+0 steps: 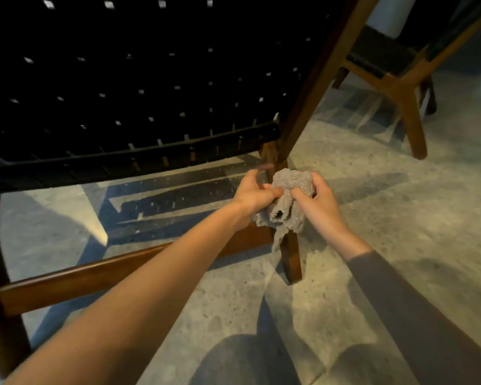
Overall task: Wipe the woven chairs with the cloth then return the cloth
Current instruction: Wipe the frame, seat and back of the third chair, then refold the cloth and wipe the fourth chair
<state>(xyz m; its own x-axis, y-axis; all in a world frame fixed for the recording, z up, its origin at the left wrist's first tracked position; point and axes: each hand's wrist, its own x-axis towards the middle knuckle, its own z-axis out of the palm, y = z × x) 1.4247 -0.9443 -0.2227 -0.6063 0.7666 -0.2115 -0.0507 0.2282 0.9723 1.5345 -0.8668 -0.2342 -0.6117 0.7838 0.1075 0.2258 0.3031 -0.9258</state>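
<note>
A grey fluffy cloth (288,201) is bunched between both hands, low beside the back leg (292,259) of a woven chair. My left hand (254,191) pinches the cloth's left side with thumb and fingers. My right hand (317,198) grips its right side, fingers curled over the top. A loose tail of cloth hangs down over the leg. The chair's black woven back (139,87) fills the upper left, framed in brown wood (314,79).
A second woven chair (395,70) with brown wooden legs stands at the upper right. A low wooden rail (95,273) runs across the lower left. The speckled concrete floor (400,204) spreads to the right. My knees show at the bottom edge.
</note>
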